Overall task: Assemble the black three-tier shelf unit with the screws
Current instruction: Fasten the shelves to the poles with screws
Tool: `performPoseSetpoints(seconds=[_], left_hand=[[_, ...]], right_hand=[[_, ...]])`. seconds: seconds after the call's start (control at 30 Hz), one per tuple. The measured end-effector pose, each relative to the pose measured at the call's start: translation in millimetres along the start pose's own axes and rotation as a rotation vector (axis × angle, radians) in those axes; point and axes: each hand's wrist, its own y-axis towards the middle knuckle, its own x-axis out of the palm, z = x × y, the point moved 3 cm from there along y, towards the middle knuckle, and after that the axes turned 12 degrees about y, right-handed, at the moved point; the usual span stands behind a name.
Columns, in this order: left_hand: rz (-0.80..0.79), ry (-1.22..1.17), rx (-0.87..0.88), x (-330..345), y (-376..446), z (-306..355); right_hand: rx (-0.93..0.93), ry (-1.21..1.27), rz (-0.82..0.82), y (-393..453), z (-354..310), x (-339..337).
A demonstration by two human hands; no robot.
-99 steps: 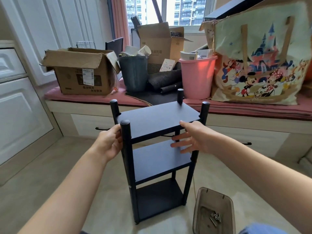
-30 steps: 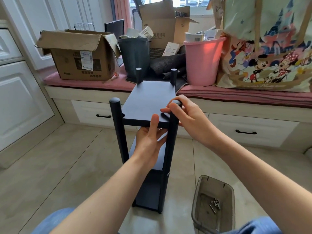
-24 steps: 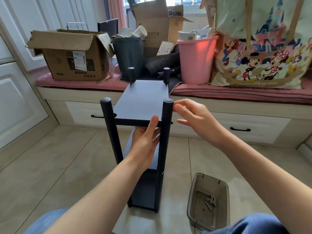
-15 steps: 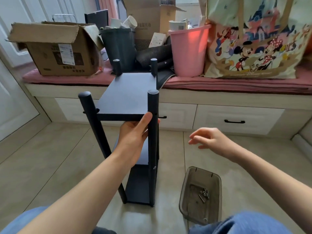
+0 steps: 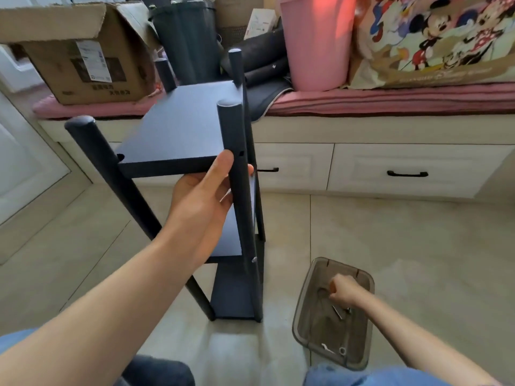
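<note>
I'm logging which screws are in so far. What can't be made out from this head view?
- Whether the right hand grips a screw: its curled fingers face down into the tray.
- Left hand fingers: the shelf unit front post covers all but one tip.
- Hole in that post: too small and dark to tell whether a screw sits inside.
- Cardboard box: cut off by the top and left edges.

A single wide-angle view from the person's head looks forward and steeply down. Both forearms enter from the bottom edge, the left hand (image 5: 203, 201) at the centre of the frame and the right hand (image 5: 343, 291) lower right, close to the lens. The shelf unit (image 5: 178, 135) stands near, mid-frame, on the floor (image 5: 404, 246). A window seat (image 5: 390, 100) crosses the upper part, farther off. Straight lines bow toward the edges.
</note>
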Motion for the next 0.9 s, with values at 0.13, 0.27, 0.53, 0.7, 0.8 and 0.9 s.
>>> performPoseSetpoints(seconds=[0.13,0.27,0.53,0.7,0.8,0.9], left_hand=[[-0.049,0.033,0.025,-2.5,1.9,-2.4],[-0.072,0.040,0.021,-4.7,4.2,-5.5],[-0.077,0.005,-0.009,-5.6,5.9,-8.9],[-0.066,-0.008,-0.022,-6.5,6.4,-8.6],[-0.070,-0.003,-0.017,-5.1,5.1,-7.7],[-0.061,-0.004,-0.028,-2.9,3.7,-5.2]], right_hand=[[0.027,-0.162,-0.037,22.2,22.3,34.0],[0.061,-0.289,-0.030,35.6,35.7,51.6],[0.091,-0.316,0.017,45.4,39.6,65.1],[0.065,-0.301,0.016,46.2,33.0,64.8],[0.040,-0.260,0.017,43.9,27.1,57.2],[-0.009,-0.182,0.017,33.6,8.8,38.7]])
